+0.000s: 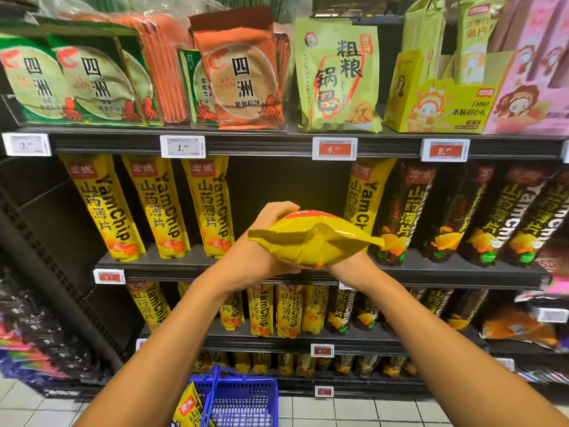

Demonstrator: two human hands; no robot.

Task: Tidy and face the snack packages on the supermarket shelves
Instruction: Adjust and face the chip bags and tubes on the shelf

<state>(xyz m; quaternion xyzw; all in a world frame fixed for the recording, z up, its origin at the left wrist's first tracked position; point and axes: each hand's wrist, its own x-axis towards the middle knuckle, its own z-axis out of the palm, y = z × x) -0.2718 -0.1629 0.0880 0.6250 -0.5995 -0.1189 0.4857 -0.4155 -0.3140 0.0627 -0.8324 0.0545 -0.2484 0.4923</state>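
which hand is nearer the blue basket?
Left, narrowly. Both hands grip the yellow pack well above the blue basket; the left hand is over it, the right hand off to its right.

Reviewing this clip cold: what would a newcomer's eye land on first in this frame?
Dead centre, the yellow YamChip bag held end-on toward the camera, with the left hand gripping its far side and the right hand under it. Right behind it is a gap in the yellow bags on the second shelf. At the bottom edge, a blue basket on the floor with another yellow bag in it.
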